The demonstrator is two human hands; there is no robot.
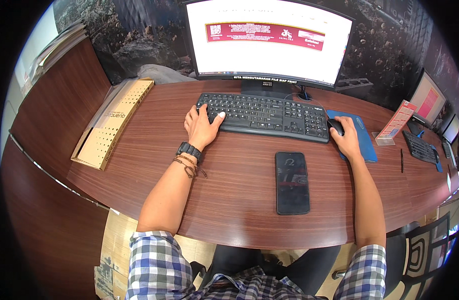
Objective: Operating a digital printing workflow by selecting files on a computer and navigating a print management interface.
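Observation:
My left hand (202,129) rests at the left end of a black keyboard (262,115), its fingers spread over the keys and the thumb near the lower edge. A dark watch and a brown cord bracelet circle that wrist. My right hand (346,137) is wrapped over a black computer mouse (335,127), which sits on a blue mouse pad (365,142) beside the keyboard. The palm hides part of the mouse. Between my forearms a black smartphone (292,184) lies face up on the brown desk (229,200).
A monitor (269,45) showing a red label design stands behind the keyboard. At left lies a long yellow cardboard box (112,127) by a wooden partition (54,100). To the right are a leaflet stand (397,122), a pen (402,161), and a second keyboard (420,147) and monitor (427,100).

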